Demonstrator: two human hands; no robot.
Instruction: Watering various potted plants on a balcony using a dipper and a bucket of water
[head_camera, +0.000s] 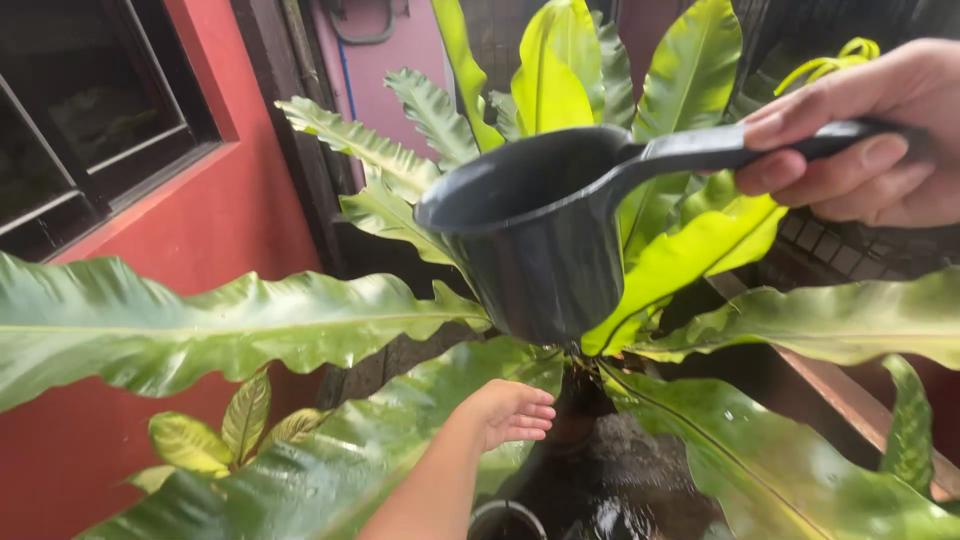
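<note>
Dipper: our right hand (880, 140) grips the long handle of a dark grey plastic dipper (540, 230), fingers clenched near its far end; the bowl hangs tilted at centre, above the plant's heart.
Handling: we judge it stiff and light when empty, front-heavy once filled, slick when wet; the handle is the sure hold.
Left hand: our left hand (510, 410) rests loosely curled and empty on a wet frond (330, 450), near centre.
Setting: glossy fern leaves (200, 330) spread before a red wall (210, 210) at left.
</note>
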